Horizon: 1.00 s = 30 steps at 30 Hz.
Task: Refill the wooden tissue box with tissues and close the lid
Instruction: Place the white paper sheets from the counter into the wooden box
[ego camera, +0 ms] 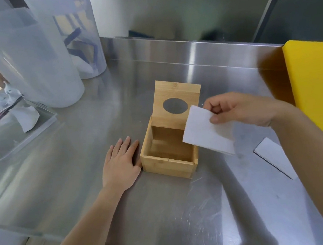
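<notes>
A square wooden tissue box [168, 165] stands mid-table, empty inside. Its hinged lid [176, 102], with an oval hole, stands upright at the back. My right hand [242, 108] pinches a white stack of folded tissues [206, 131], tilted above the box's right rim. My left hand [120, 162] lies flat on the steel table, fingers apart, its edge touching the box's left wall. Another white stack of tissues [272, 156] lies on the table to the right, partly hidden by my right forearm.
A yellow cutting board [321, 86] lies at the right edge of the steel table [167, 213]. Tall translucent plastic containers [33, 62] stand at the back left. A clear acrylic case [15, 128] sits at the left. A steel shelf runs along the back.
</notes>
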Each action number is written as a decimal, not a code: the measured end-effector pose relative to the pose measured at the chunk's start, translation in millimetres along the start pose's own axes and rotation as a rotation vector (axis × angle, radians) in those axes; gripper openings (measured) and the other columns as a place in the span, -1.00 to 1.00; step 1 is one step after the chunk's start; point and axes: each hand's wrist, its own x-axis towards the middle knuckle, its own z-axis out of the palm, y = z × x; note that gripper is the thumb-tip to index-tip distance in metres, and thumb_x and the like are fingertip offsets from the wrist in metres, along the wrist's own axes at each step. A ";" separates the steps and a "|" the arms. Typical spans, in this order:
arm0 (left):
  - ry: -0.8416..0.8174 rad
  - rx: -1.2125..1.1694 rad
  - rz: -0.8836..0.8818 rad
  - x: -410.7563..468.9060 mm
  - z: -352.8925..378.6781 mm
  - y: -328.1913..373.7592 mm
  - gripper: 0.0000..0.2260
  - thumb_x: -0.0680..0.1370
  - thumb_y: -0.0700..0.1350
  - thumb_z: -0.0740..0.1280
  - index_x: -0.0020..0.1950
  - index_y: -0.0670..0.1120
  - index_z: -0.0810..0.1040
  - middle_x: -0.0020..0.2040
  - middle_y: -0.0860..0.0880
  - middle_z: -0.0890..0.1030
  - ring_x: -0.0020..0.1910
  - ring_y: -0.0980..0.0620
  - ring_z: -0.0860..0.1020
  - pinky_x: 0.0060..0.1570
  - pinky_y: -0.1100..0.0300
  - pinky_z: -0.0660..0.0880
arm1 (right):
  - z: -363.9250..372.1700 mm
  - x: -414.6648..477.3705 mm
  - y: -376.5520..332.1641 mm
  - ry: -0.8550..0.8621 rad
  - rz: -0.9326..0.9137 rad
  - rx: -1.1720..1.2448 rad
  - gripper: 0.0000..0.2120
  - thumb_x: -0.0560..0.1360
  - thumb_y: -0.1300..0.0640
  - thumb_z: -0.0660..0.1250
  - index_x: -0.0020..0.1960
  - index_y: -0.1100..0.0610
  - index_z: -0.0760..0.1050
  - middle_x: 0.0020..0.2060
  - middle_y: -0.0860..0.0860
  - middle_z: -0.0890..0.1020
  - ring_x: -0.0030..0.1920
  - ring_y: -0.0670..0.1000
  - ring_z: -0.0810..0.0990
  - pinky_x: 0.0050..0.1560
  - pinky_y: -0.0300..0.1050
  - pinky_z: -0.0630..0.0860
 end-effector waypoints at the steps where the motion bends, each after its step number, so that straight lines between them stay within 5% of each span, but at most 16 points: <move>1: -0.006 0.003 0.001 0.3 0.1 -0.1 -0.41 0.43 0.17 -0.13 0.45 0.11 0.20 0.52 0.02 0.17 0.52 0.00 0.05 0.48 0.06 -0.06 | 1.5 5.8 -3.8 -0.026 -0.020 0.060 -0.86 0.53 0.35 0.23 -0.07 0.17 0.52 -0.16 0.01 0.64 -0.17 -0.14 0.63 -0.17 -0.33 0.55; 5: -0.005 -0.002 0.002 -0.1 0.7 -0.6 -0.37 0.41 0.22 -0.18 0.46 0.12 0.18 0.52 0.02 0.17 0.52 0.00 0.05 0.48 0.08 -0.08 | 22.7 39.3 -7.9 -0.134 -0.018 0.152 -0.93 0.49 0.29 0.26 -0.08 0.19 0.51 -0.15 0.07 0.61 -0.10 0.05 0.57 -0.13 -0.17 0.49; 10: 0.006 -0.009 0.010 -1.1 -1.4 -0.2 -0.35 0.39 0.21 -0.17 0.44 0.09 0.23 0.51 0.00 0.21 0.51 -0.02 0.09 0.48 0.06 -0.05 | 61.2 79.5 0.7 -0.158 0.092 -0.060 -0.87 0.51 0.33 0.19 0.00 0.26 0.49 -0.08 0.11 0.59 -0.06 0.06 0.56 0.01 0.04 0.48; 15: 0.017 -0.023 0.010 -1.2 -2.8 1.4 -0.33 0.37 0.20 -0.18 0.44 0.08 0.24 0.51 0.00 0.22 0.51 -0.01 0.09 0.48 0.07 -0.06 | 81.0 102.2 4.7 -0.187 0.192 -0.578 -0.94 0.49 0.24 0.16 -0.16 0.14 0.37 -0.21 0.05 0.44 -0.24 0.01 0.35 -0.23 -0.09 0.28; 24: 0.011 -0.001 0.012 0.8 -3.6 -0.1 -0.39 0.43 0.23 -0.14 0.45 0.11 0.19 0.52 0.03 0.18 0.52 0.01 0.05 0.45 0.11 -0.13 | 100.0 109.5 8.8 -0.175 0.285 -0.769 -0.73 0.49 0.35 0.08 -0.35 0.15 0.22 -0.42 0.04 0.29 -0.42 -0.01 0.22 -0.40 -0.15 0.17; 30: 0.012 -0.014 0.012 -0.9 -5.2 1.8 -0.34 0.39 0.26 -0.18 0.45 0.11 0.19 0.52 0.03 0.19 0.51 0.01 0.05 0.46 0.10 -0.13 | 109.4 103.5 9.4 -0.017 0.216 -0.863 -0.87 0.51 0.32 0.12 0.01 0.21 0.40 -0.31 0.05 0.42 -0.25 0.08 0.45 -0.28 -0.06 0.39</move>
